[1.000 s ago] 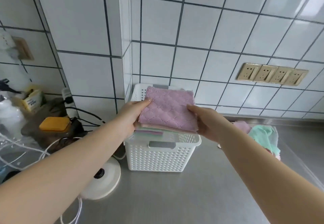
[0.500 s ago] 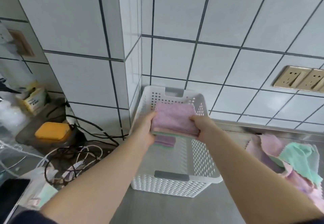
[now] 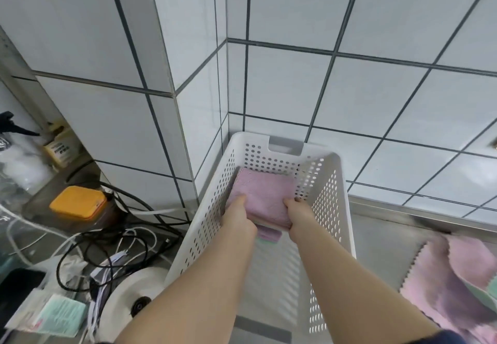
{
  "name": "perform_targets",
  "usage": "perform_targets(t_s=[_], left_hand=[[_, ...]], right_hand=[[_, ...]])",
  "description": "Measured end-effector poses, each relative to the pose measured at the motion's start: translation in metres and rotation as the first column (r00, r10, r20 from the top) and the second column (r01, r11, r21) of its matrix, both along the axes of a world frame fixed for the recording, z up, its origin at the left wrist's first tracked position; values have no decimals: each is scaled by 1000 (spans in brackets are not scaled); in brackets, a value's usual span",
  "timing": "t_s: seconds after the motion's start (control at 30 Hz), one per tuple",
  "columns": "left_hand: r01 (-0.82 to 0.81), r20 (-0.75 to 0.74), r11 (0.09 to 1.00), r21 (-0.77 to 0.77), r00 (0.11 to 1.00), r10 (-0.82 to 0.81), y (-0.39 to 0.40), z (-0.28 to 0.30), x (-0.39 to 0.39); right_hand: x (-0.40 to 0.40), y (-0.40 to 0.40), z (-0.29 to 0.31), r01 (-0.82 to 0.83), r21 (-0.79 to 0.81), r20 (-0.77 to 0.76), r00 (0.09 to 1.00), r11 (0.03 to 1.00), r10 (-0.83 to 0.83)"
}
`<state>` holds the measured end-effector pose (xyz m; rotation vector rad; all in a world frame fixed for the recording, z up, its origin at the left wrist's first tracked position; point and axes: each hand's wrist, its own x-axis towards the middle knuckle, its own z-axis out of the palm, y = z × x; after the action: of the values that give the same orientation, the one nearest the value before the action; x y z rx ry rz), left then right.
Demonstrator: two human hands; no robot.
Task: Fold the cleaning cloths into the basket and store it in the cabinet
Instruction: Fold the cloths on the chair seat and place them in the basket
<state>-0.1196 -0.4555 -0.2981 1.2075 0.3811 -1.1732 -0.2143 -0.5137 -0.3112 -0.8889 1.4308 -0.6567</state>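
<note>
At centre frame the left hand [image 3: 236,218] and right hand [image 3: 300,216] each grip a side of the folded cloth stack [image 3: 265,195] inside the white basket [image 3: 212,209], whose long axis runs bottom to top toward the tiled wall. Loose cloths [image 3: 462,271] lie on the surface at lower right.

A single head-worn camera is looking forward and steeply down from close above the white perforated basket [image 3: 271,171], which is sitting in the middle of the frame. Behind the basket, the tiled wall corner [image 3: 226,74] is filling the upper half. Both forearms are reaching in from the bottom edge. The wide lens is bending the tile lines, and the steel bench [image 3: 382,238] is showing right of the basket.
</note>
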Motion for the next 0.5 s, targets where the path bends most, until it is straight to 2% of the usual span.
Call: perform_targets(t_s=[0.17, 0.33, 0.5], left_hand=[[-82, 0, 989, 127, 997, 83, 1, -11, 2], [-90, 68, 973, 215, 995, 77, -6, -48, 9], [-65, 68, 976, 209, 996, 51, -4, -39, 8]], right_hand=[[3, -3, -16, -20, -6, -45, 999, 1000, 20], [3, -2, -23, -37, -42, -143, 989, 998, 31], [3, -3, -29, -92, -65, -228, 971, 994, 74]])
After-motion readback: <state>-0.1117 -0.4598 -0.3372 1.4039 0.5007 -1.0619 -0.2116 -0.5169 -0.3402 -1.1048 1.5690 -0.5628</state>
